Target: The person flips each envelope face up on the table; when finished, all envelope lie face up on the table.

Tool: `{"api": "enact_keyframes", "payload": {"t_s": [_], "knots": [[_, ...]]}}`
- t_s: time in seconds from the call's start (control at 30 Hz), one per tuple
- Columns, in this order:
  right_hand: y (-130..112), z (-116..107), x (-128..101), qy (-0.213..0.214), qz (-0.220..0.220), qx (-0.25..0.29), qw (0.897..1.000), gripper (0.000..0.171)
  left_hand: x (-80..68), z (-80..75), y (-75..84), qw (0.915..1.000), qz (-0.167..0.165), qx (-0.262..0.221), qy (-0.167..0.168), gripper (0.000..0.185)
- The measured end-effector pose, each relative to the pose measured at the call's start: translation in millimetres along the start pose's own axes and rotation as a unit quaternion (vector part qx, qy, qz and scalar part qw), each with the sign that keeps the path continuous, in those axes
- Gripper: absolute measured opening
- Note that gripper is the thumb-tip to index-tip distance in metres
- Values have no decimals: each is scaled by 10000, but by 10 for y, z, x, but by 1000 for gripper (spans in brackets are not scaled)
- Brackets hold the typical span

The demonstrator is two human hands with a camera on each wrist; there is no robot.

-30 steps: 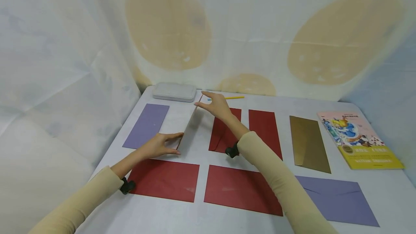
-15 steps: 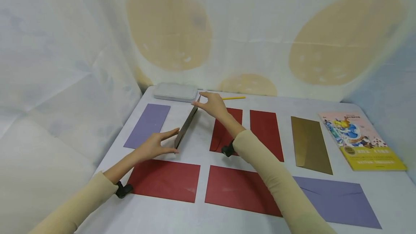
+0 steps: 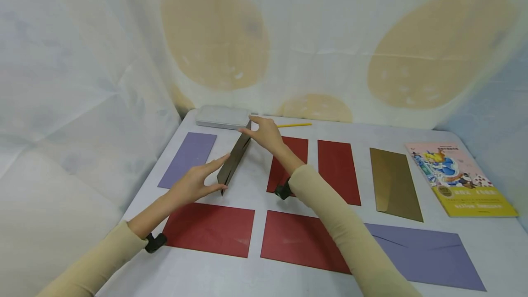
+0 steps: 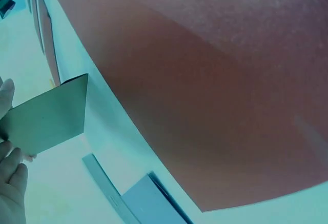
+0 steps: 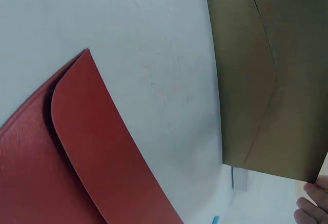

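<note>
A gold envelope (image 3: 233, 158) stands on its long edge, tilted, between my two hands in the head view. My left hand (image 3: 191, 186) holds its near end, fingertips at the upper edge and thumb at the lower corner. At the far end, my right hand (image 3: 266, 134) grips it between thumb and fingers. The left wrist view shows the gold envelope (image 4: 48, 116) side-on, with my left hand (image 4: 11, 183) at its end. Its pointed flap side shows in the right wrist view, where fingers of my right hand (image 5: 312, 208) meet a corner.
Red envelopes (image 3: 208, 229) lie in front and right of the hands. Purple envelopes (image 3: 187, 159) lie at left and front right. Another gold envelope (image 3: 396, 184) lies beside a picture book (image 3: 459, 180). A grey case (image 3: 222, 117) and yellow pencil (image 3: 294, 125) sit at the back.
Seen edge-on a second ago, the gold envelope has turned and shifted slightly left, so its dark face shows. Both hands moved a little left with it.
</note>
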State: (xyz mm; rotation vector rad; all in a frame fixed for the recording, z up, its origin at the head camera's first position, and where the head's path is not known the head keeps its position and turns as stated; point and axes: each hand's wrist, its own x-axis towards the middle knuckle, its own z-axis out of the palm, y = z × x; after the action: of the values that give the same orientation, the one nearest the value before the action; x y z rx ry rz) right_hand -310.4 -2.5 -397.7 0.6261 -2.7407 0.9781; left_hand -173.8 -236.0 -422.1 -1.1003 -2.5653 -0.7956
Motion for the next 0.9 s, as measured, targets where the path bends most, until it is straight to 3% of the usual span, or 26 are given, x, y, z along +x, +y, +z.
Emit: {"api": "enact_keyframes", "payload": {"t_s": [0.47,0.7,0.9], "knots": [[46,49,-141,103,-143,922,9956,72,-100,-54,-97,9996,-81,138,252,88],[65,128,-255,-629,-493,478,9957,77,-172,-111,-142,9979,-426,274,397,90],[68,149,-333,-1043,-201,531,9929,77,-185,-139,-178,9949,-891,209,418,90]]}}
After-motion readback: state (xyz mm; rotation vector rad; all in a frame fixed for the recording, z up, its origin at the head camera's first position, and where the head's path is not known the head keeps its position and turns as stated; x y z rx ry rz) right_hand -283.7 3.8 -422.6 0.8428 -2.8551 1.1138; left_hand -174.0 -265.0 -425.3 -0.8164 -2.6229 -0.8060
